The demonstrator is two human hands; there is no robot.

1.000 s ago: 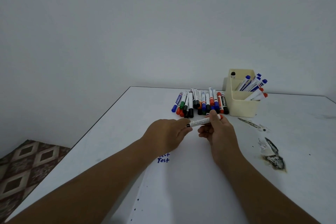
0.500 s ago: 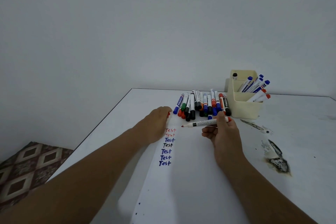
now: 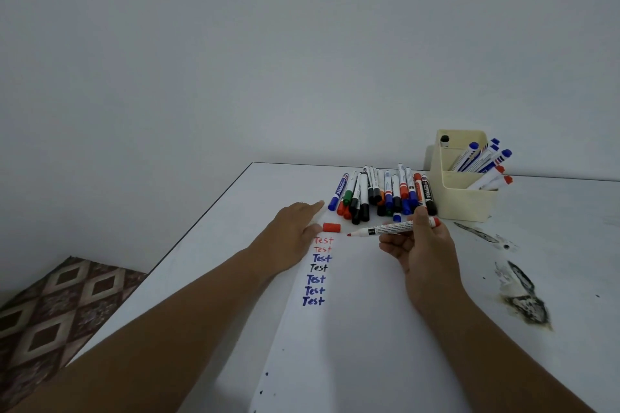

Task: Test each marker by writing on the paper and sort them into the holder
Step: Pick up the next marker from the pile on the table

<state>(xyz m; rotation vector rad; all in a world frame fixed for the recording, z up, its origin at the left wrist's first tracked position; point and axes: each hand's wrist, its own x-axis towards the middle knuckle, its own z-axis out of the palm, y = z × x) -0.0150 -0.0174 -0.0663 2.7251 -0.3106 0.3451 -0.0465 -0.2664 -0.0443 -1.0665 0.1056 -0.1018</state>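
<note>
The right hand (image 3: 423, 246) pinches an uncapped red marker (image 3: 391, 229) by its rear half, tip pointing left above the paper (image 3: 352, 329); its fingers hide part of the barrel. The left hand (image 3: 292, 234) lies flat and loose on the paper's far-left corner, gripping nothing, the red cap (image 3: 331, 227) just beside its thumb. 7 lines reading "Test" run down the sheet. The marker pile (image 3: 382, 193) sits by the table's far edge, beside the cream holder (image 3: 464, 201) with 5 markers in 2 compartments; their lower ends are hidden.
</note>
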